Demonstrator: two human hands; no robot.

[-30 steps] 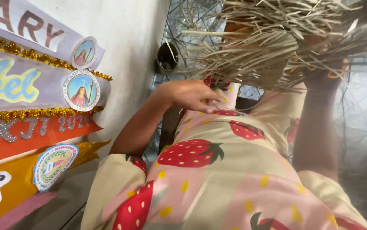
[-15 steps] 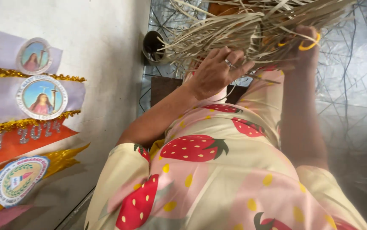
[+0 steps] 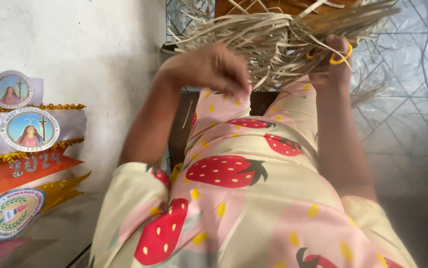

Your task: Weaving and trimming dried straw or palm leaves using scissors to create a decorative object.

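Now the left hand (image 3: pixel 209 67) has come right up against the bundle of dried straw strips (image 3: pixel 273 42), where a second ago it hung lower over the lap, well short of it. Its fingers are curled and blurred with motion at the bundle's lower left edge, seemingly picking at loose strands; whether they actually pinch one I cannot tell. The right hand (image 3: pixel 335 59) has kept its place, closed around the right side of the bundle from below, with a yellow ring-shaped band (image 3: pixel 342 55) at its fingers. The bundle itself sits above the knees, held up over the strawberry-print dress (image 3: pixel 233 168), its pale strips fanning left and right and some trailing down past the right hand. The view has swung too: the sashes with round medallions (image 3: pixel 28 131), far left of the bundle against the white wall (image 3: pixel 99 54), now sit lower in sight. So both hands are working the straw together.
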